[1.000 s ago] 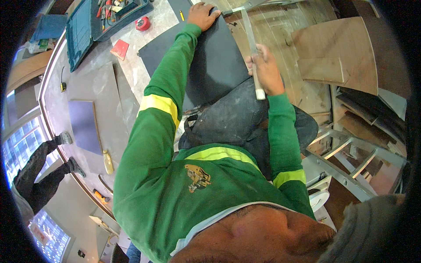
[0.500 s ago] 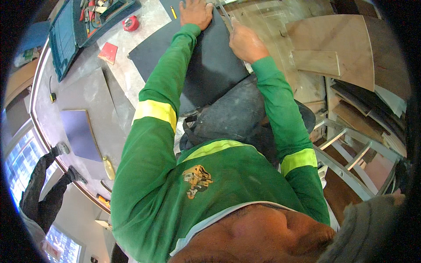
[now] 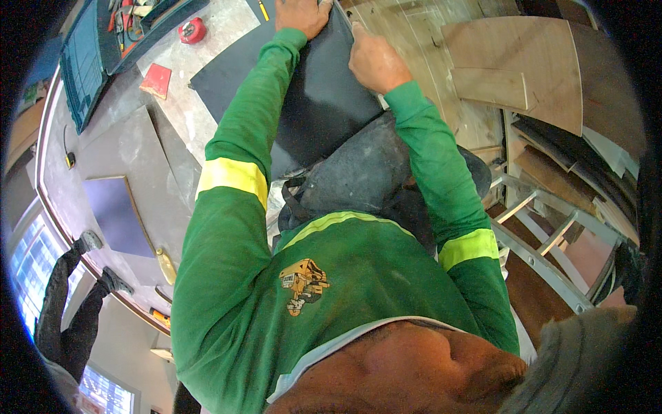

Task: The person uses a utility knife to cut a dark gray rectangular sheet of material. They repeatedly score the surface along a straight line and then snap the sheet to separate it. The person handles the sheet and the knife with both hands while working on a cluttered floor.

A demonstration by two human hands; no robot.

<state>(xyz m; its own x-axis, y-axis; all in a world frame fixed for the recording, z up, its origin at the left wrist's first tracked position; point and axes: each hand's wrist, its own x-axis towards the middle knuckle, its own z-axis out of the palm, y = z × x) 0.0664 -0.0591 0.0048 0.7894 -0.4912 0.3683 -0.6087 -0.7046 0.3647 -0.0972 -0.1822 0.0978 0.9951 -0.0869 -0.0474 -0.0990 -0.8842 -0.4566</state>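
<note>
A large dark grey sheet [image 3: 324,103] lies in front of me, its near edge by my dark trousers. My left hand [image 3: 302,16] rests flat on its far part with the fingers stretched out; the picture's top edge cuts off the fingertips. My right hand [image 3: 378,63] is closed beside the sheet's right edge. A thin, light strip runs forward from it along that edge, but the fist hides its kind. A pencil [image 3: 263,10] with a yellow body lies beyond the sheet to the left.
Leftward lie a red tape measure [image 3: 192,30], a red block [image 3: 156,81], an open blue toolbox [image 3: 86,76], a bluish panel [image 3: 121,215] and a bottle [image 3: 165,265]. Boards [image 3: 517,62] and an aluminium ladder [image 3: 552,241] stand at right. Another person's legs [image 3: 65,297] show far left.
The whole view has shifted a little, so things appear further left and up. My right hand has moved slightly toward me along the sheet's edge. My left hand stays on the sheet.
</note>
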